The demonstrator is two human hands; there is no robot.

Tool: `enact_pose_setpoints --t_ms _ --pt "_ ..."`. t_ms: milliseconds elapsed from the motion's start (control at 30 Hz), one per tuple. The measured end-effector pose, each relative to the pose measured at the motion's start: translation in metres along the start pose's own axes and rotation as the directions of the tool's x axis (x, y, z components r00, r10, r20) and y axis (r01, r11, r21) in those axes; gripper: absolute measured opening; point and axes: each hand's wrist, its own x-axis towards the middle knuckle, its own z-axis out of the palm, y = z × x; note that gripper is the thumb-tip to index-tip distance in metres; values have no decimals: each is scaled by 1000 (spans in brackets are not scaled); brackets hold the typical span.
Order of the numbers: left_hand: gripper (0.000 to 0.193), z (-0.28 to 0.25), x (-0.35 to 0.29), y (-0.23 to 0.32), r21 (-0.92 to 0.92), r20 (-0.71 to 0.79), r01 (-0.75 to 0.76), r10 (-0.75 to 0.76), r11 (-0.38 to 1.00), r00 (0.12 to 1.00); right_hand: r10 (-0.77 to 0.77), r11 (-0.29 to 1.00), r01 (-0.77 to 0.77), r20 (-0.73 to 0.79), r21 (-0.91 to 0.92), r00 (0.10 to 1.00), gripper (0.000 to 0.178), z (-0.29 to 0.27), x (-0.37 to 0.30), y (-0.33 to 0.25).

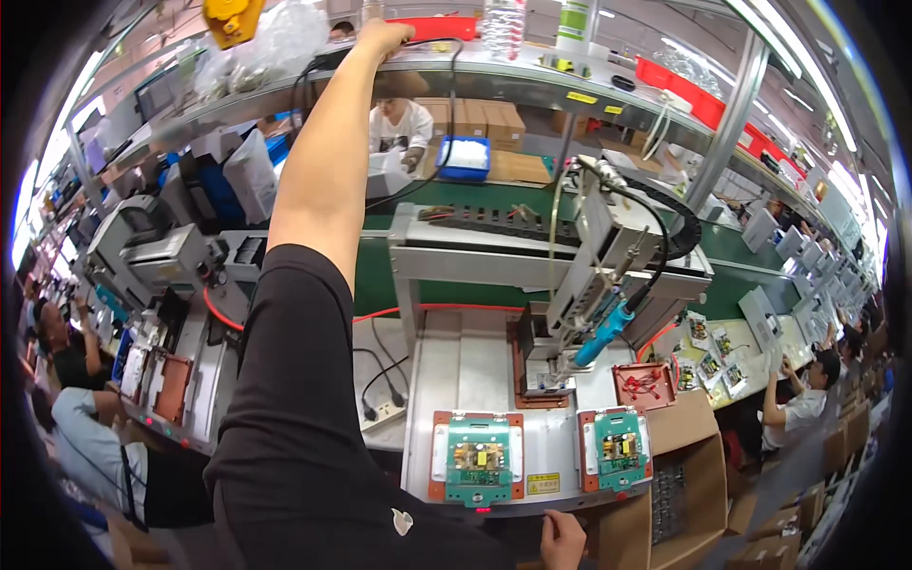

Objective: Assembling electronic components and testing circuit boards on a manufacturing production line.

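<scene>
My left arm, in a black sleeve, stretches up to the overhead shelf. My left hand [384,38] is closed there, beside a red bin [435,28]; a pale bottle-like thing [372,9] shows just above its fingers, but what they grip is unclear. My right hand [563,540] hangs low at the front edge of the machine, its fingers curled in with nothing visible in them. Before me, a green fixture with a circuit board [478,460] sits on the left of the machine bed. A second fixture with a circuit board [617,446] sits on its right.
A desktop gantry machine [484,256] carries a blue-bodied tool head [603,335] above the bed. A red tray of small parts [645,384] stands at right, above an open cardboard box [686,499]. Power plugs [385,410] lie left of the bed. Co-workers sit on both sides and opposite.
</scene>
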Motion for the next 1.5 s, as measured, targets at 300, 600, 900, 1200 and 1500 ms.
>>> enact_pose_setpoints --t_ms 300,600,900,1200,1500 --pt "18 -61 -97 -4 -930 -221 -256 155 264 963 -305 950 294 103 106 947 13 21 75 -23" --pt "20 -66 -379 30 -856 -190 -199 67 477 980 -406 889 346 167 300 898 12 -1 109 -40" --pt "66 -48 -590 142 -908 175 -53 491 415 853 -485 359 492 -291 793 824 88 -98 164 -132" --pt "27 4 -613 158 -892 44 -308 741 331 670 -473 580 202 124 789 872 56 -159 150 -80" --pt "40 45 -567 88 -765 637 632 1 -125 771 -329 609 -176 449 773 831 59 -103 136 -41"
